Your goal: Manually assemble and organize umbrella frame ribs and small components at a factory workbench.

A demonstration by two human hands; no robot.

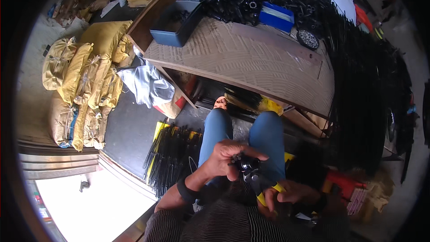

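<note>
Above my lap, my left hand is closed around a small black part with a shiny, rounded face; its exact kind is hard to make out. My right hand grips a pair of pliers by their yellow handles. The pliers' metal jaws point up toward the black part and meet its lower side; whether they bite on it cannot be told. Both hands are close together, just in front of my knees.
Ahead stands a wooden table bearing a blue-grey bin, a blue box, a round dish of small metal pieces and heaped black parts. Bundled black rods lie left of my legs. Yellow sacks are piled farther left.
</note>
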